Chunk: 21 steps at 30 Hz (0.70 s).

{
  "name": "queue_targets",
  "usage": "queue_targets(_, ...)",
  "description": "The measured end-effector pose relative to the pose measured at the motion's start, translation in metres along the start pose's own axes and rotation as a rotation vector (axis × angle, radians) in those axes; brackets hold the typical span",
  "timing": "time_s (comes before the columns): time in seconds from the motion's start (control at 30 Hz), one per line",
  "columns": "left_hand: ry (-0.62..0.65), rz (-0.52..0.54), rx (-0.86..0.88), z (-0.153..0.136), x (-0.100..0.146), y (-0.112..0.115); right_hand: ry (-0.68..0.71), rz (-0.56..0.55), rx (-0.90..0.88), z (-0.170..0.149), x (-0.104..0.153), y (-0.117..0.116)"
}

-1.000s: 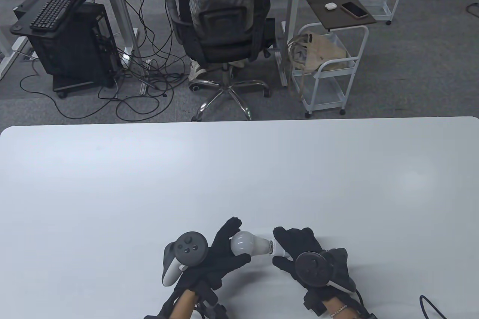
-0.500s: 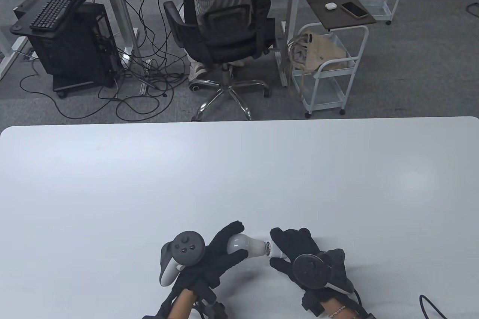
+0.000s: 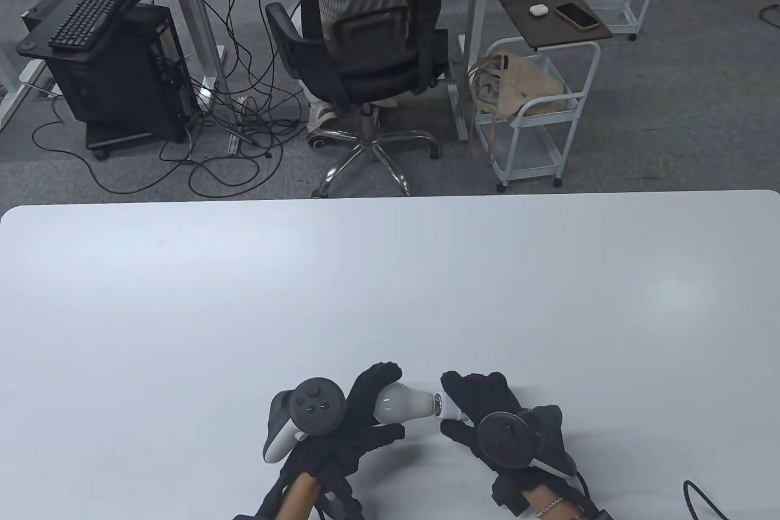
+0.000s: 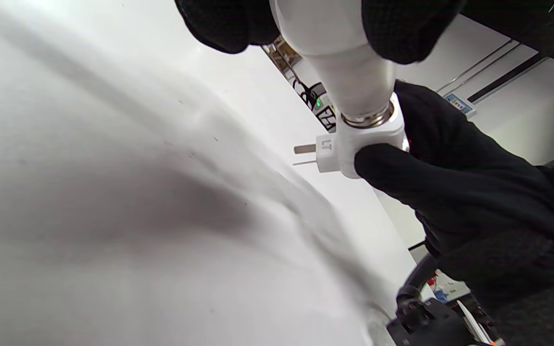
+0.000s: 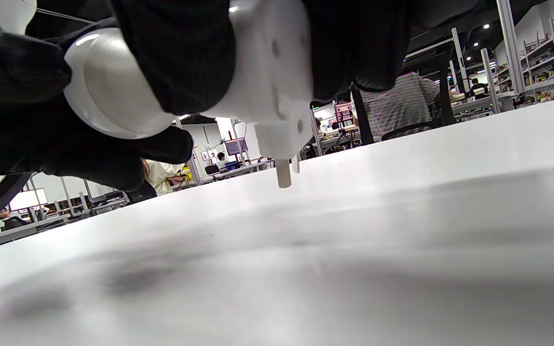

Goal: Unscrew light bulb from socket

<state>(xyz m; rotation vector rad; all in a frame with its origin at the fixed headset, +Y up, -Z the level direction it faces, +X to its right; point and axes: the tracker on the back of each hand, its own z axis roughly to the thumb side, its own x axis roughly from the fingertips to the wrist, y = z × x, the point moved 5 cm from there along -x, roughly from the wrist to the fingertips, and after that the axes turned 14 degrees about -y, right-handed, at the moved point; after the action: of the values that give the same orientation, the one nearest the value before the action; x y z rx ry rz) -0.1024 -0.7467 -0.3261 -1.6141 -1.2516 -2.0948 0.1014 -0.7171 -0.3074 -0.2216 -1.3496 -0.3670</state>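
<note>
Wide white desk (image 3: 390, 276), hands low at near edge. Left hand (image 3: 353, 422) grips frosted white light bulb (image 3: 402, 405), held above desk. Right hand (image 3: 487, 410) pinches small white plug-in socket (image 4: 358, 144); metal thread ring showing at joint, prongs bare.

Beyond the white table (image 3: 390, 276), grey carpet (image 3: 670, 117) holds a black office chair (image 3: 365, 56) and white cart (image 3: 536, 111).

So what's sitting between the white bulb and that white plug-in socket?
A silver metal threaded collar joins white bulb to white socket, seen in the left wrist view.
</note>
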Motion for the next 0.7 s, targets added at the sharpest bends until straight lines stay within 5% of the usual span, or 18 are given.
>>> queue_targets(0.7, -0.021, -0.010, 0.162, -0.013, -0.004, -0.006, -0.051, -0.078, 0.017, -0.013, -0.003, 0.010)
